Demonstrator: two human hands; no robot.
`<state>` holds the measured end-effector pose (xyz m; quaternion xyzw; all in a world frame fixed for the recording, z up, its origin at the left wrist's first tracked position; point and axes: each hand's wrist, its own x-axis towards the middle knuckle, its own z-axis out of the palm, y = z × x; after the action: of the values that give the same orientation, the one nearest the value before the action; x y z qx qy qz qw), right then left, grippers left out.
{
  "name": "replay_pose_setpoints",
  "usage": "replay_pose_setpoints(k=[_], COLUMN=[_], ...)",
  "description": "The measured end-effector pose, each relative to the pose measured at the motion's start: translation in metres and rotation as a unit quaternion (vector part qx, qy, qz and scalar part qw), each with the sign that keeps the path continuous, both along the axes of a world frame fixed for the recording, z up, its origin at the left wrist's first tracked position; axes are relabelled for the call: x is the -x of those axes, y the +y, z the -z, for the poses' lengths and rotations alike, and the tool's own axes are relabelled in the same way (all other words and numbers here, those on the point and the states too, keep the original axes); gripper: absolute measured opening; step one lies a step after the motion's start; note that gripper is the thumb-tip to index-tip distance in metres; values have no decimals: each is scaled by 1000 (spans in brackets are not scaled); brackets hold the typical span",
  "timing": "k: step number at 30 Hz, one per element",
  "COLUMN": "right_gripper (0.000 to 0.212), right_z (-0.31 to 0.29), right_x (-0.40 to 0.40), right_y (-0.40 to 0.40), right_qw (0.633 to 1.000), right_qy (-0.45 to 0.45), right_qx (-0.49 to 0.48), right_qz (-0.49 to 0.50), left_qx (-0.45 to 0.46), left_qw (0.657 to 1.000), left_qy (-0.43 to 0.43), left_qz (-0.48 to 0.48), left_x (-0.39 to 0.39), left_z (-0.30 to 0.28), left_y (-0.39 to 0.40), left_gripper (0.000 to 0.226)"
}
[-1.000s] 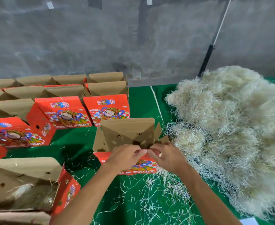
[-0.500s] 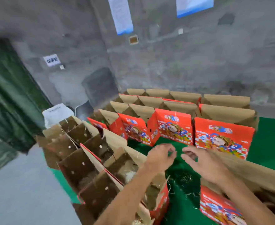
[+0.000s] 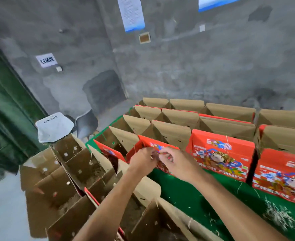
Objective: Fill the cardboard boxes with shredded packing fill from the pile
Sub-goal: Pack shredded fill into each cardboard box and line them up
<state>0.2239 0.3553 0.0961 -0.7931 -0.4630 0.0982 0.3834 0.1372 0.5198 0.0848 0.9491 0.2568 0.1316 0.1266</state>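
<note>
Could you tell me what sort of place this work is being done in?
Probably a packing area in a plain workshop or warehouse: rows of open cardboard boxes with red printed fronts stand on a green table, the bare concrete wall carries posted notices, and a wall sign appears to read "packing area".

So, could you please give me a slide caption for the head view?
Both hands, left and right, meet above red cardboard boxes on a green table.
</note>
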Motion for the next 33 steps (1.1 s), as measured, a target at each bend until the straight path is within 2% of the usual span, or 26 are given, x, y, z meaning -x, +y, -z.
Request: replay_pose_setpoints(k=[4,8,11,14,22,27,33], right_gripper=[36,38,41,40,30,29,29], right_z=[19,44,59,65,48,32,23], right_x=[-10,-16,-22,-28,-39,-25,-16], right_y=[55,84,88,80,34,9,-51], right_qw=[999,998,997,996,992,991,989], right_qy=[29,49,66,78,107,113,115], right_qx=[15,38,45,49,54,43,13], right_qz=[-10,-17,-17,-4,40,54,89], left_qx=[-35,-54,-14,-57,-133,-183,-197], left_qw=[999,987,979,972,958,955,958], left_qy=[20,101,146,179,242,230,207], left_qz=[-36,-117,-140,-138,-76,-33,1], left_x=[-22,-37,-44,-51,-29,-9,-25], left_z=[26,52,62,64,50,31,-2], left_y=[71,130,155,166,161,133,62], left_gripper=[33,54,43,32,24,25,32])
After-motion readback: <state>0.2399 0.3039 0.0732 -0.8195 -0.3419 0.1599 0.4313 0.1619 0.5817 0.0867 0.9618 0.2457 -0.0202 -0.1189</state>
